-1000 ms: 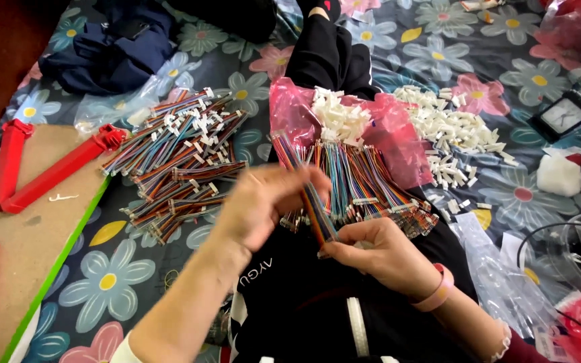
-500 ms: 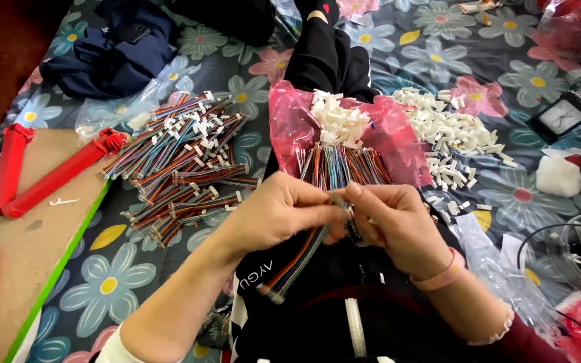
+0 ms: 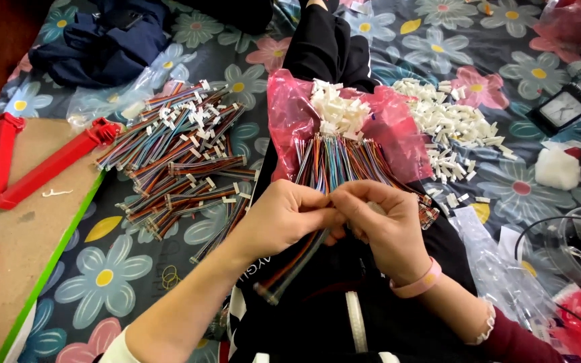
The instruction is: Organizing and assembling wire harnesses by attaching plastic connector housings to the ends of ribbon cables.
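My left hand (image 3: 282,216) and my right hand (image 3: 379,220) meet over my lap, fingertips pinched together on one multicoloured ribbon wire (image 3: 292,265) that hangs down to the lower left. Just beyond the hands lies a bundle of similar coloured wires (image 3: 344,161) on a pink plastic bag (image 3: 289,114), with a heap of small white plastic connectors (image 3: 339,107) at its far end. What the right fingertips hold is hidden.
A pile of finished wires with white ends (image 3: 179,151) lies to the left on the floral cloth (image 3: 95,282). Loose white connectors (image 3: 448,124) spread to the right. Red plastic bars (image 3: 48,168) rest on a brown board (image 3: 15,235). A dark garment (image 3: 99,44) lies far left.
My left hand moved from the wire bundle down to my right hand; both hands now pinch together on one ribbon wire, which hangs lower left.
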